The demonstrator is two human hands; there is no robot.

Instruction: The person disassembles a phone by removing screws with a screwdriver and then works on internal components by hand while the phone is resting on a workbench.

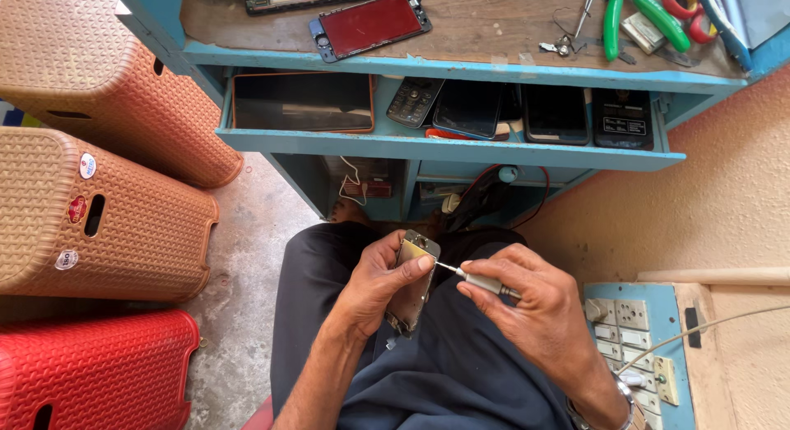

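Over the lap, the left hand [374,286] has its grip clenched around a bare metal phone frame [414,282]; the right hand [535,302] pinches a thin silver screwdriver [473,277], tip at the frame's edge. Woven plastic stools [90,224] crowd the left. Beyond, a blue wooden bench [444,142] holds dark phones [510,109] — green-handled pliers [638,18] cut off above.

lower half of the phone frame [414,283] behind the left hand [374,290], screwdriver handle [485,283] inside the right fist [535,311]
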